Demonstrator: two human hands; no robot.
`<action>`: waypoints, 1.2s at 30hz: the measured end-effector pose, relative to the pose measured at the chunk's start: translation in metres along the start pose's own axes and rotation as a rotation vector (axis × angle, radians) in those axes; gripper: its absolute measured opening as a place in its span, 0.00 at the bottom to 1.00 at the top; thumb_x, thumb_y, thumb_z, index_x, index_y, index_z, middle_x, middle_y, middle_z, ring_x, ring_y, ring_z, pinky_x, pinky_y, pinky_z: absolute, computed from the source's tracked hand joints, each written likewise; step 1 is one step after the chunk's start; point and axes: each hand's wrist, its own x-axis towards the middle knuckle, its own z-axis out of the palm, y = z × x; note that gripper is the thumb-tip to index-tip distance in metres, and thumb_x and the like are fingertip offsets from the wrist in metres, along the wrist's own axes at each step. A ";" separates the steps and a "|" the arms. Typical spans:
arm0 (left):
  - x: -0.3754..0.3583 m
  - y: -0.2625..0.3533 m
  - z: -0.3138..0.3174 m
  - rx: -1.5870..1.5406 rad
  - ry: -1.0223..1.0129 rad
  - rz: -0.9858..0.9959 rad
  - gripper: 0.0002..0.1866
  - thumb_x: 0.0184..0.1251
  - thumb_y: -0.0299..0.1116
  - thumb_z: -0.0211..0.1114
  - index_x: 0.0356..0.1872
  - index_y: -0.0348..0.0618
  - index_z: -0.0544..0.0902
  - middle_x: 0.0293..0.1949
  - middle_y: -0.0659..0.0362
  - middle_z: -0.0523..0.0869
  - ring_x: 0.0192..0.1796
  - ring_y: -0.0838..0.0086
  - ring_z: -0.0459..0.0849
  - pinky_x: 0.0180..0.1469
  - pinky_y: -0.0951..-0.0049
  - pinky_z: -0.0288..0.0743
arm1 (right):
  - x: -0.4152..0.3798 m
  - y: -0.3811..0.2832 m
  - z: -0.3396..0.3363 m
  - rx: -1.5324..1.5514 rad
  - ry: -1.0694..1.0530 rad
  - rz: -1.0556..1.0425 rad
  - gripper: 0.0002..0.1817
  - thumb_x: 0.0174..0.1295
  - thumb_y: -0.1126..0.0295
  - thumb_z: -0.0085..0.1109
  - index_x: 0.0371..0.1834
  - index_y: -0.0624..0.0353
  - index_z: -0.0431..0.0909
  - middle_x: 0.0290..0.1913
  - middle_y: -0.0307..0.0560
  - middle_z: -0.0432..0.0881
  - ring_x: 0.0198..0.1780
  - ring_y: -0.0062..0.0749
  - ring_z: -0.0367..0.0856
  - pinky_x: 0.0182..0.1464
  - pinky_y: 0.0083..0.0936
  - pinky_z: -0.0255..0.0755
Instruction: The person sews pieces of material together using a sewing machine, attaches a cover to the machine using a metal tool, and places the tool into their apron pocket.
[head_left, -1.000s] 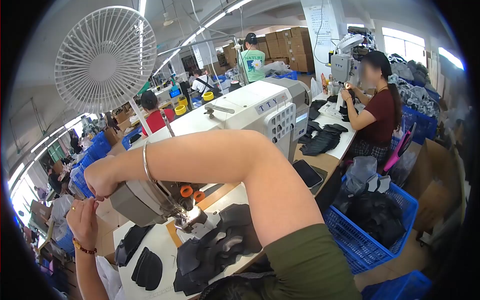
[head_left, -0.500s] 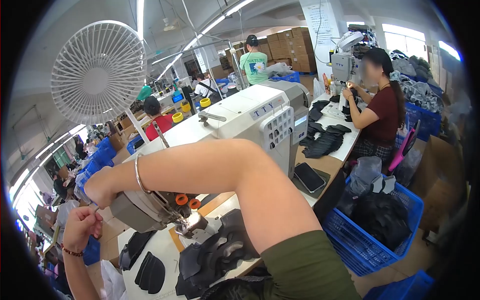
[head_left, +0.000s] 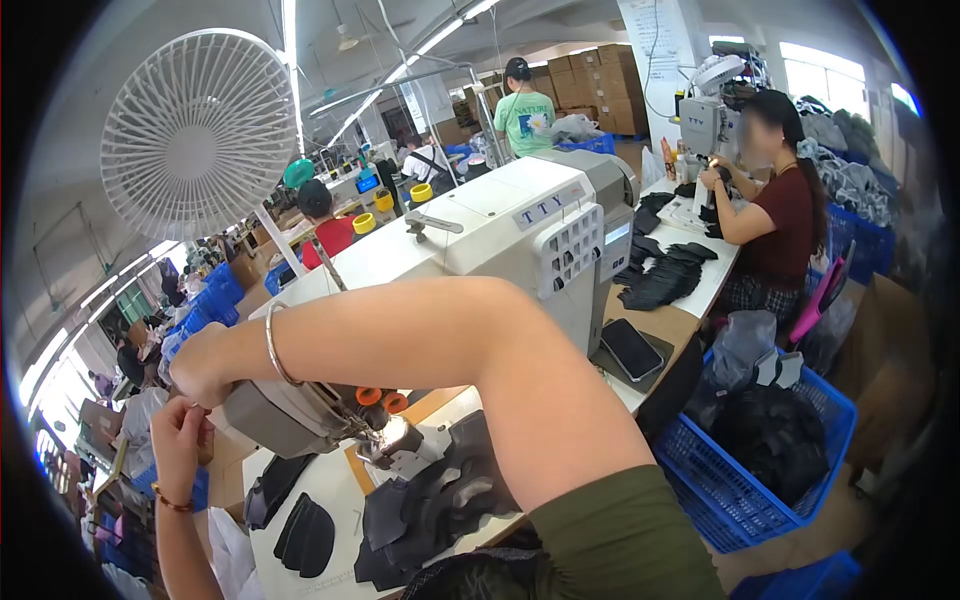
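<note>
My right arm reaches across the front of a white TTY sewing machine (head_left: 500, 195), a metal bangle (head_left: 272, 345) on its wrist. My right hand (head_left: 200, 368) is bent over the outer end of the grey machine head (head_left: 268, 420), and its fingers are hidden from me. Just below it, my left hand (head_left: 180, 437) is raised with thumb and fingers pinched together; what they hold, if anything, is too small to make out. Under the lit needle area (head_left: 395, 445), dark cut pieces (head_left: 430, 510) lie heaped on the white table (head_left: 345, 560). A smaller black stack (head_left: 305, 537) rests to their left.
A white fan (head_left: 195, 140) stands at upper left. To the right are a phone (head_left: 632, 350) on the table and a blue crate (head_left: 700, 490) of black pieces. A co-worker in a maroon shirt (head_left: 780, 230) sits at another machine, with black pieces (head_left: 665, 275) on that table.
My left hand has risen slightly and come closer to my right hand. The view has shifted a little, while my right arm keeps nearly the same pose.
</note>
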 end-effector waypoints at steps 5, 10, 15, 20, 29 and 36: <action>0.000 0.015 -0.001 -0.594 -0.076 -0.271 0.05 0.75 0.30 0.58 0.39 0.40 0.79 0.26 0.65 0.80 0.23 0.83 0.74 0.25 0.82 0.66 | 0.009 0.004 0.006 -0.052 -0.021 -0.018 0.13 0.52 0.69 0.62 0.40 0.58 0.89 0.46 0.54 0.88 0.50 0.45 0.87 0.46 0.41 0.79; 0.002 0.000 0.009 -0.060 0.182 0.314 0.02 0.66 0.20 0.63 0.38 0.35 0.80 0.25 0.60 0.80 0.26 0.78 0.78 0.26 0.74 0.70 | 0.001 0.008 0.004 -0.060 0.041 -0.020 0.14 0.52 0.69 0.61 0.41 0.57 0.89 0.44 0.53 0.88 0.49 0.45 0.87 0.46 0.41 0.79; -0.010 0.018 0.010 0.666 0.407 0.871 0.06 0.59 0.15 0.64 0.37 0.31 0.81 0.25 0.55 0.80 0.29 0.71 0.81 0.29 0.68 0.72 | -0.009 0.005 -0.005 0.139 0.009 0.043 0.10 0.50 0.64 0.69 0.33 0.55 0.91 0.39 0.48 0.90 0.45 0.38 0.88 0.45 0.37 0.79; -0.015 0.017 0.016 0.185 0.294 0.356 0.05 0.66 0.23 0.65 0.39 0.32 0.82 0.29 0.59 0.84 0.30 0.77 0.81 0.29 0.73 0.74 | 0.007 0.011 0.001 0.136 -0.040 0.002 0.10 0.49 0.63 0.71 0.32 0.55 0.91 0.38 0.47 0.90 0.43 0.37 0.89 0.42 0.36 0.80; -0.012 0.025 -0.004 -0.702 -0.256 -0.146 0.15 0.75 0.39 0.60 0.41 0.33 0.83 0.30 0.60 0.84 0.29 0.80 0.83 0.28 0.83 0.74 | 0.010 0.009 0.003 0.010 -0.013 -0.014 0.12 0.52 0.66 0.68 0.38 0.58 0.90 0.42 0.53 0.89 0.45 0.42 0.88 0.44 0.38 0.79; 0.009 -0.003 0.003 0.155 0.029 0.380 0.05 0.69 0.24 0.60 0.34 0.34 0.81 0.26 0.60 0.82 0.27 0.78 0.82 0.28 0.80 0.72 | 0.022 0.014 0.012 -0.022 0.001 -0.007 0.17 0.53 0.64 0.67 0.45 0.60 0.88 0.48 0.54 0.88 0.51 0.45 0.87 0.50 0.39 0.79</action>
